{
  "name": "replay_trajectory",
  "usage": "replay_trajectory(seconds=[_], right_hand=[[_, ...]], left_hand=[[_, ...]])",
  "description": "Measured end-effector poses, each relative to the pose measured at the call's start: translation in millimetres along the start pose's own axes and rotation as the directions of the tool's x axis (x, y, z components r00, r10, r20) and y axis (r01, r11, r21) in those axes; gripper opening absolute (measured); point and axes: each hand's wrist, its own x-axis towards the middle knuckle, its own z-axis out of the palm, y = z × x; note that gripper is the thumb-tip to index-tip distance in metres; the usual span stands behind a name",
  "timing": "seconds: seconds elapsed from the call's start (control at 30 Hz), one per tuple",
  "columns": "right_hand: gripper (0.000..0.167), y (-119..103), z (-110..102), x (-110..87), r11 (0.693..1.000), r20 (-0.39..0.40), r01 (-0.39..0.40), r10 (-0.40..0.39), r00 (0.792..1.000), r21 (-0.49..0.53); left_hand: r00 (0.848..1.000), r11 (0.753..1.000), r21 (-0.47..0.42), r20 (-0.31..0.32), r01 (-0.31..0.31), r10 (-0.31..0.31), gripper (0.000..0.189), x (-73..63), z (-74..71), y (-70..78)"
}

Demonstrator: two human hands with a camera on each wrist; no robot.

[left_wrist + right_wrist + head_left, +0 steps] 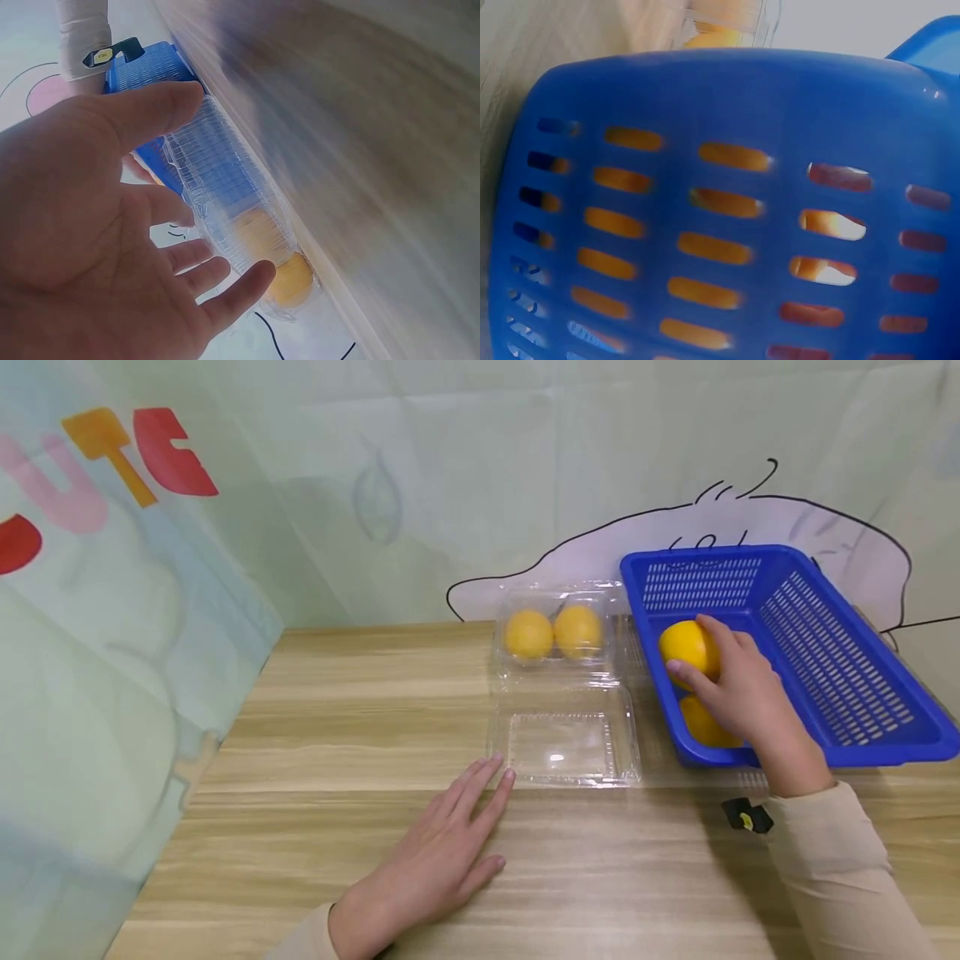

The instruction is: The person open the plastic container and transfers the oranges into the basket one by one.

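My right hand grips an orange between thumb and fingers inside the blue basket. Below it in the basket lies another orange. In the right wrist view the basket's slotted wall hides most of the hand and fruit. A clear plastic clamshell box lies unfolded to the left of the basket. Two oranges sit side by side in its far half, while the near half holds nothing. My left hand has its fingers extended, fingertips right at the box's near left corner.
The wooden table reaches back to a printed cloth backdrop. A black strap with a yellow mark is by the right wrist, close to the basket's near edge.
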Motion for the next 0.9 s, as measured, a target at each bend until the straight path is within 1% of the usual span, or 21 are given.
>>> replay_trajectory(seconds=[0.23,0.47,0.67,0.9], right_hand=[[0.08,1.9,0.0,2.0,0.999,0.043,0.032,-0.032,0.999,0.012],[0.081,4.2,-0.3,4.9,1.0,0.107,0.018,-0.019,0.994,0.013],[0.077,6.3,1.3,6.7,0.999,0.149,0.036,-0.037,0.988,0.008],[0.072,7.7,3.2,7.0,0.996,0.164,0.068,-0.058,0.985,-0.057]], left_hand=[[1.0,1.0,0.012,-0.004,0.002,-0.002,0.088,1.4,0.1,-0.3],[1.0,1.0,0.016,-0.002,0.004,-0.003,0.088,2.4,0.6,-0.4],[1.0,1.0,0.017,-0.005,0.006,-0.006,0.089,2.4,1.1,-0.9],[1.0,1.0,0.018,-0.005,0.009,-0.009,0.089,2.7,1.3,-1.0]])
